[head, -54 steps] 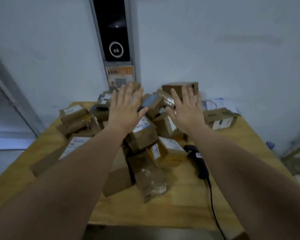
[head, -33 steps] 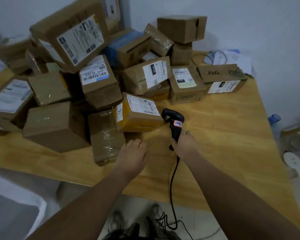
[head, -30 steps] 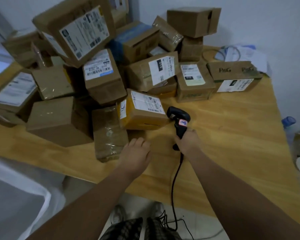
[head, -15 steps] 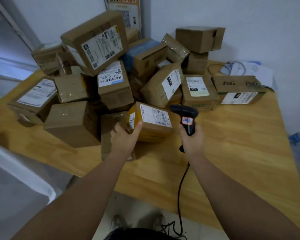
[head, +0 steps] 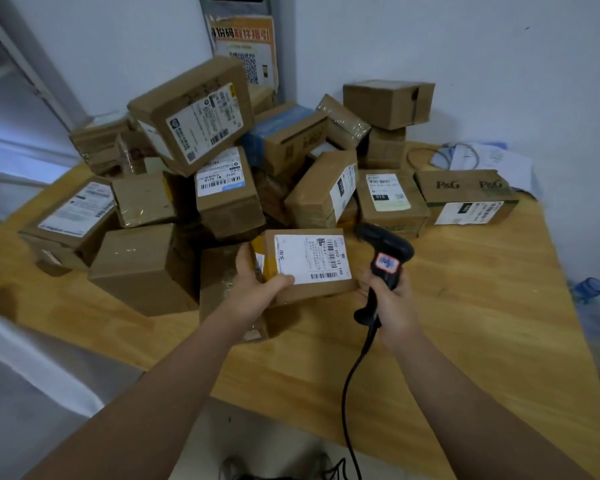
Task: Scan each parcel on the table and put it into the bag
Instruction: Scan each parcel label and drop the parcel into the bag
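The left hand [head: 253, 289] and right hand [head: 392, 301] are bare, and both arms [head: 146, 393] are bare right up to the edge. Two dark shoes [head: 234, 468] show at the bottom, blurry.

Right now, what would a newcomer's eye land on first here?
First, the heap of brown parcels piled across the far half of the wooden table, against the wall. Then, just in front of it, the left hand gripping a white-labelled parcel, label facing up. Beside it, the right hand holds a black corded scanner.
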The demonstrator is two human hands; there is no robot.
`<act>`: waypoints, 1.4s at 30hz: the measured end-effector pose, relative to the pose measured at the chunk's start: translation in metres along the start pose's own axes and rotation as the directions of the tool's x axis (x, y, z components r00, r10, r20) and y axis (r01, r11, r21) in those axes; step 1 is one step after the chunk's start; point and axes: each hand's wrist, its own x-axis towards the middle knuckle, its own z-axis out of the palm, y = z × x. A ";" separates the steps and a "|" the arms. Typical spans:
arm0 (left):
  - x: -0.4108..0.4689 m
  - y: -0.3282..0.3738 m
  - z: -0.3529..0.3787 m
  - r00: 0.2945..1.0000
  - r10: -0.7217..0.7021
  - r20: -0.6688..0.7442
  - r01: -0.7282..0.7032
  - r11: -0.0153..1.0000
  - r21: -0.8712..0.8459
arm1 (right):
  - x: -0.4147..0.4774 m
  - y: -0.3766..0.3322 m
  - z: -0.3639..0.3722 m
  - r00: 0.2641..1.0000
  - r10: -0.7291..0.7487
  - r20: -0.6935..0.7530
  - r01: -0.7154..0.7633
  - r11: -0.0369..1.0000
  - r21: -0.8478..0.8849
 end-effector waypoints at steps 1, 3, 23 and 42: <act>-0.005 0.003 -0.003 0.999 0.042 0.017 -0.042 0.999 -0.012 | -0.002 -0.005 -0.004 1.000 -0.012 -0.015 0.012 1.000 0.014; -0.010 0.007 -0.012 0.992 0.119 0.033 -0.118 0.992 -0.034 | -0.006 -0.018 -0.009 0.999 -0.027 -0.025 0.028 0.999 0.034; -0.040 0.036 -0.043 0.962 0.197 0.192 -0.165 0.972 -0.170 | -0.070 -0.066 0.071 0.916 -0.234 0.326 0.235 0.971 0.036; 0.004 0.066 -0.172 0.928 0.364 0.079 -0.353 0.927 -0.127 | -0.143 -0.059 0.189 0.891 -0.391 0.230 0.454 0.747 -0.486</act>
